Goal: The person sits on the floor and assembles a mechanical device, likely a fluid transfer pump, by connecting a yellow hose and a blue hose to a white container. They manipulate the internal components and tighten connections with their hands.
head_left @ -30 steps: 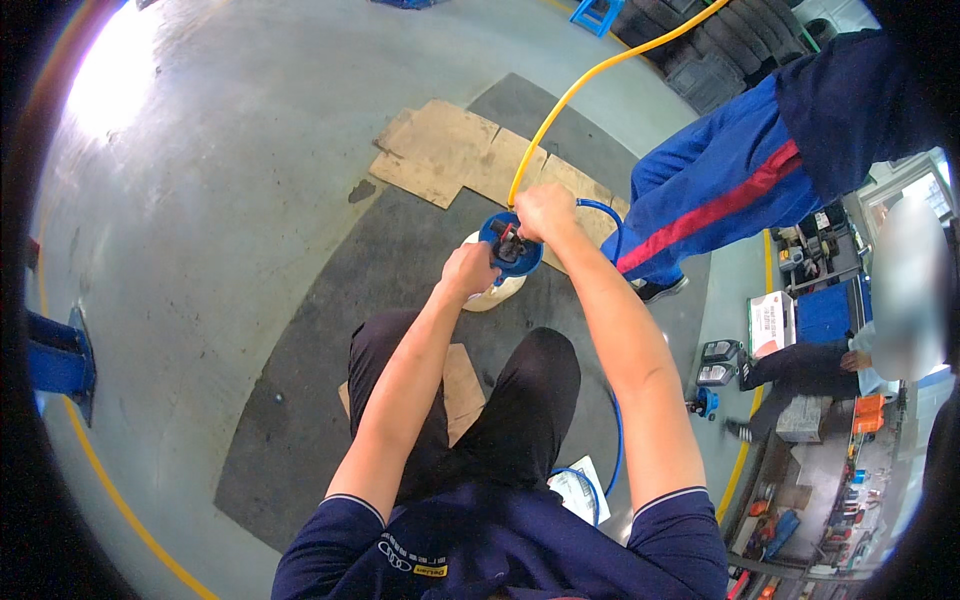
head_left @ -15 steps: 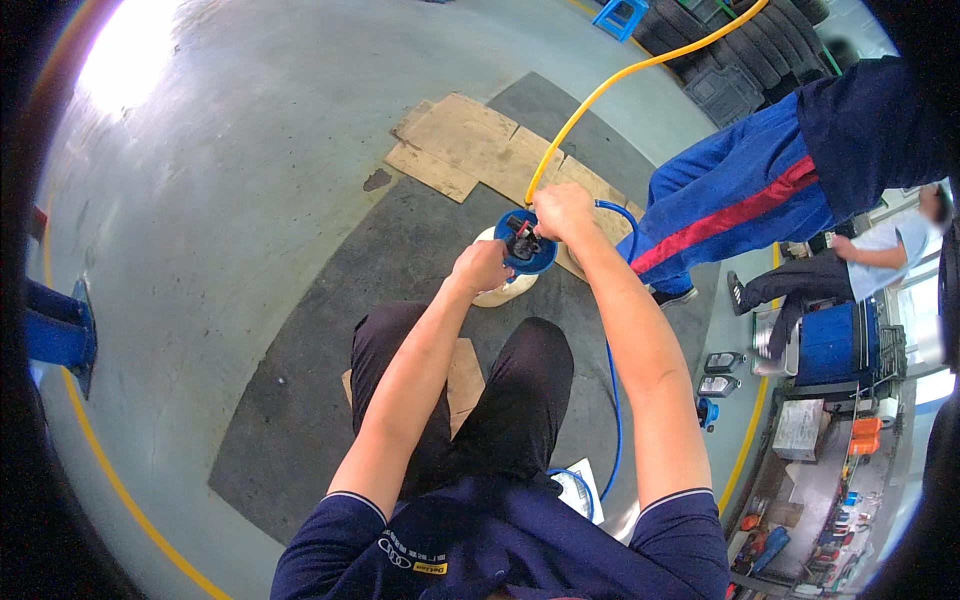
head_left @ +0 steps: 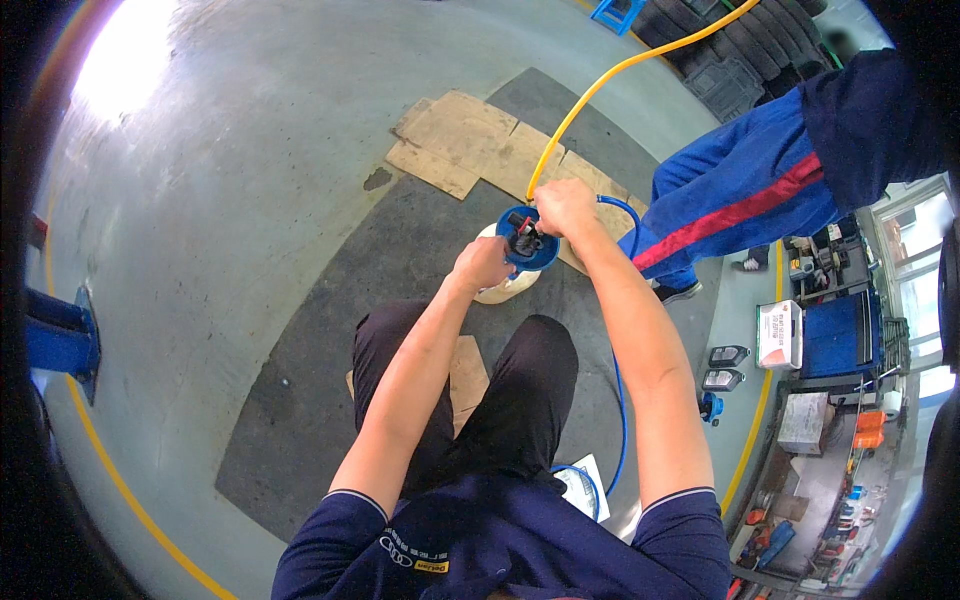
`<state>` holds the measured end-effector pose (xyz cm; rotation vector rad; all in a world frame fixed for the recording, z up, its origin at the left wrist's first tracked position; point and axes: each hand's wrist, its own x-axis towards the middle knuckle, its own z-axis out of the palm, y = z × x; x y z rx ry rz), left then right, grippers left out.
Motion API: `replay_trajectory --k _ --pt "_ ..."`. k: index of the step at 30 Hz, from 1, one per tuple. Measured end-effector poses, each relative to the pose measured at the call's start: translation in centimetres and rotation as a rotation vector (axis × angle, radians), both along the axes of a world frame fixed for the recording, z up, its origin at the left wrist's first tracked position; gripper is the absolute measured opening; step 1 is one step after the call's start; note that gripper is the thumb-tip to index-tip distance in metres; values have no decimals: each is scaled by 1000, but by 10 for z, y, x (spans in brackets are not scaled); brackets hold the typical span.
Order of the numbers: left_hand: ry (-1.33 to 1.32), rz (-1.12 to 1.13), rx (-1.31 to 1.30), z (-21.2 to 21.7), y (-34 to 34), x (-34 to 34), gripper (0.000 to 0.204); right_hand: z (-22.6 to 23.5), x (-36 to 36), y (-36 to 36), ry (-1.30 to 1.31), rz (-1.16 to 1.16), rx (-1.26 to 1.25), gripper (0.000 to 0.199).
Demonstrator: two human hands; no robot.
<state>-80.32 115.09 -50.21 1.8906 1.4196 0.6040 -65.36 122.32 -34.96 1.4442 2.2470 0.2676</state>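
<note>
A blue funnel-like bowl (head_left: 545,262) sits over a rounded off-white container (head_left: 505,290) on the floor before my knees. Black and red fittings (head_left: 522,235) lie inside the bowl. My left hand (head_left: 484,264) is closed on the bowl's near-left rim. At the far-right rim my right hand (head_left: 566,208) has its fingers curled; what they hold is hidden. Beside that hand, a yellow hose (head_left: 570,115) comes down from the upper right. A thinner blue hose (head_left: 620,420) leaves on its right and loops back toward me.
A person in blue trousers (head_left: 735,215) with a red stripe stands close on my right. Flattened cardboard (head_left: 450,140) lies on the dark mat (head_left: 300,360). Two dark bottles (head_left: 727,356) and a cluttered workbench (head_left: 800,500) are at right. A blue post base (head_left: 65,335) stands at left.
A second person in a light shirt at the right has mostly gone from view, uncovering a white box. My hands keep nearly the same place at the bowl.
</note>
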Motion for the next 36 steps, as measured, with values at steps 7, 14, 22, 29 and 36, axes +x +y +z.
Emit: replay_trajectory --k 7,14,22,29,36 --pt "40 15 -61 4 -1 2 40 3 -1 0 -53 -11 -40 36" --pt "26 20 -39 1 -1 2 41 5 -3 -2 -18 -11 -33 24" --pt "6 7 -38 3 -3 -1 42 -1 0 2 -15 -30 -42 35" --pt "3 -6 -35 -1 -1 0 44 -5 2 5 -34 -19 -34 36" --pt "32 -31 -8 -12 1 5 46 -1 1 1 3 13 -12 27"
